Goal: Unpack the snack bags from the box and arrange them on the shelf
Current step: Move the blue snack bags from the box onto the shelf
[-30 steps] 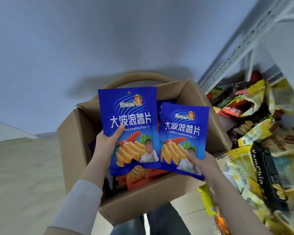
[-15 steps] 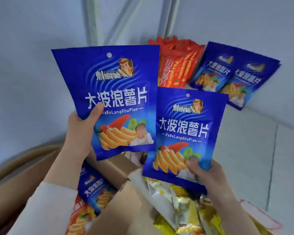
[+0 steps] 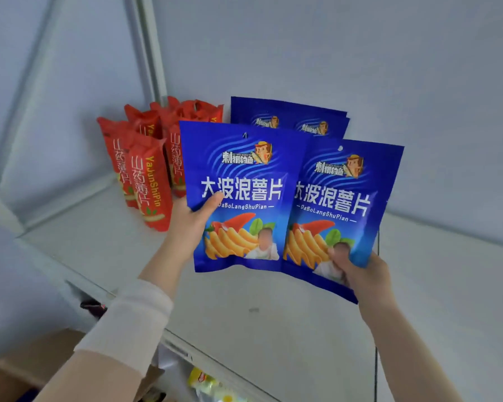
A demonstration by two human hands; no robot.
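A corner of the cardboard box [image 3: 26, 369] is cut off at the bottom left, and the yellow packets [image 3: 206, 384] under the shelf [image 3: 244, 314] edge are too blurred to count. Over the shelf, the left hand [image 3: 186, 227] pinches one blue bag [image 3: 244, 192] by its left edge, thumb in front. The right hand [image 3: 360, 274] grips a second blue bag [image 3: 343, 204] at its bottom, the two bags overlapping. Behind them, two more blue bags [image 3: 288, 117] stand mostly hidden against the wall beside the red bags [image 3: 148, 181], at least six, with the rear ones hard to count.
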